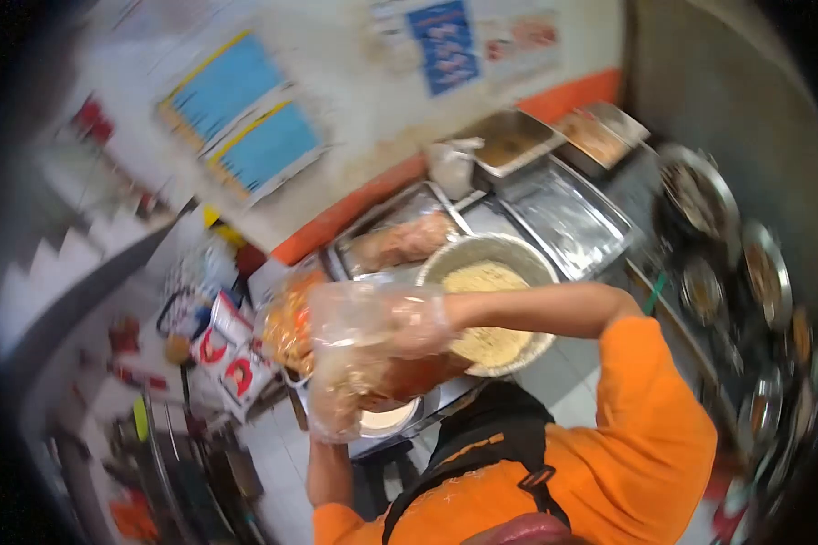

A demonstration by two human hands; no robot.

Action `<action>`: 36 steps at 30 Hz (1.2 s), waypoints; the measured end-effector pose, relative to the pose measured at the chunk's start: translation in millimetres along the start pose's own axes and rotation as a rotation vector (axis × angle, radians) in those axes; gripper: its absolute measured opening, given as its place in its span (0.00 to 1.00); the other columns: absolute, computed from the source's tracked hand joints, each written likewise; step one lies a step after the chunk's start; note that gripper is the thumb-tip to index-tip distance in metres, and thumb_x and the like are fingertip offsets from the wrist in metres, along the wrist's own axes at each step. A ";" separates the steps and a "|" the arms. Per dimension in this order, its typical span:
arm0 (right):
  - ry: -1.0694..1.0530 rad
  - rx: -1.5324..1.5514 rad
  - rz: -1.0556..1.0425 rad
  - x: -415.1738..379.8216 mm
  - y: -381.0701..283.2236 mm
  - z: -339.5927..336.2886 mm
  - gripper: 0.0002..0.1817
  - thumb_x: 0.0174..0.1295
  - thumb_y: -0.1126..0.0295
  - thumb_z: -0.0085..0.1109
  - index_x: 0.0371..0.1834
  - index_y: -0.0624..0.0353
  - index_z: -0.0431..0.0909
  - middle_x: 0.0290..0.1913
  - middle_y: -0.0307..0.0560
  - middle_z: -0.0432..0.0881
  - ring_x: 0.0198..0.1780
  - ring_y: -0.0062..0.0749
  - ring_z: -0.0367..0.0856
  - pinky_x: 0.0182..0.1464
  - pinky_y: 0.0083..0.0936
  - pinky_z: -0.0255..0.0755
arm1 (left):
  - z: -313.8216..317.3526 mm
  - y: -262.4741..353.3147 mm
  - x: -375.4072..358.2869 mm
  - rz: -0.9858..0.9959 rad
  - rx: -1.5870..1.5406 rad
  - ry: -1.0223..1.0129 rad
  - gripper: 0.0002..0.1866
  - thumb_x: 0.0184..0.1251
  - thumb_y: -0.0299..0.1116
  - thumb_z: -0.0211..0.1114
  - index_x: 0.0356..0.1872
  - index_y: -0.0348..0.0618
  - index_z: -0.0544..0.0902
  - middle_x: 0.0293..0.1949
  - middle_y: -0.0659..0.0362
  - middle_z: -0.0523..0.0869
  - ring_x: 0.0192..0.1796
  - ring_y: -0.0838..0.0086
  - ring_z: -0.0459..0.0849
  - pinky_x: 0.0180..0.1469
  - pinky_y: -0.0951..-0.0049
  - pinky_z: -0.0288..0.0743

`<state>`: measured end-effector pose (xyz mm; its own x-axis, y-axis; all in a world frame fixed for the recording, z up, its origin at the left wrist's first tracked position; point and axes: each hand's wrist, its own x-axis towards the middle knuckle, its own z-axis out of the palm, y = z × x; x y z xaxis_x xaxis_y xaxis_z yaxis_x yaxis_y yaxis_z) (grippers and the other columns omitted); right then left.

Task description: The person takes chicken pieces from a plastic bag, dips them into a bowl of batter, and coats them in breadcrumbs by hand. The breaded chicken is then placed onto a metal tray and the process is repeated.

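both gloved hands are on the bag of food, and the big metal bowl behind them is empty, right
Not quite. In the head view the bowl is not empty: it holds a pale yellow heap of food. The rest stands: both gloved hands, left hand and right hand, are on the bag.
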<state>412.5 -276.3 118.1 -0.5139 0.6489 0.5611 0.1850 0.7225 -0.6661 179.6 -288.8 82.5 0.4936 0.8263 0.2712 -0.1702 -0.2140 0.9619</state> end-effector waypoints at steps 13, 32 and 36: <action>-0.689 0.087 -0.157 -44.4 -55.9 -52.8 0.19 0.63 0.66 0.63 0.55 0.63 0.81 0.47 0.52 0.86 0.52 0.51 0.83 0.60 0.40 0.75 | -6.7 110.5 -0.8 -0.385 0.313 -0.739 0.21 0.64 0.43 0.70 0.51 0.39 0.81 0.46 0.50 0.86 0.47 0.62 0.84 0.50 0.68 0.76; -0.059 0.253 0.307 140.2 85.5 -7.0 0.22 0.68 0.63 0.64 0.62 0.58 0.76 0.53 0.47 0.84 0.55 0.30 0.82 0.58 0.30 0.77 | -163.1 88.5 68.4 -0.098 1.218 -0.177 0.15 0.59 0.41 0.70 0.37 0.39 0.87 0.30 0.48 0.87 0.33 0.52 0.85 0.40 0.58 0.80; 0.134 0.047 0.528 104.4 125.4 -5.7 0.18 0.67 0.64 0.64 0.57 0.57 0.79 0.57 0.43 0.82 0.51 0.32 0.84 0.51 0.28 0.80 | -167.8 25.8 144.0 -0.471 1.465 -0.043 0.11 0.62 0.38 0.65 0.36 0.43 0.88 0.34 0.45 0.87 0.38 0.55 0.87 0.41 0.56 0.79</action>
<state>386.9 -116.7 96.0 -0.2493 0.9475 0.2000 0.3500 0.2807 -0.8937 103.2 -88.0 140.5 0.2885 0.9540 -0.0814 0.9510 -0.2757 0.1400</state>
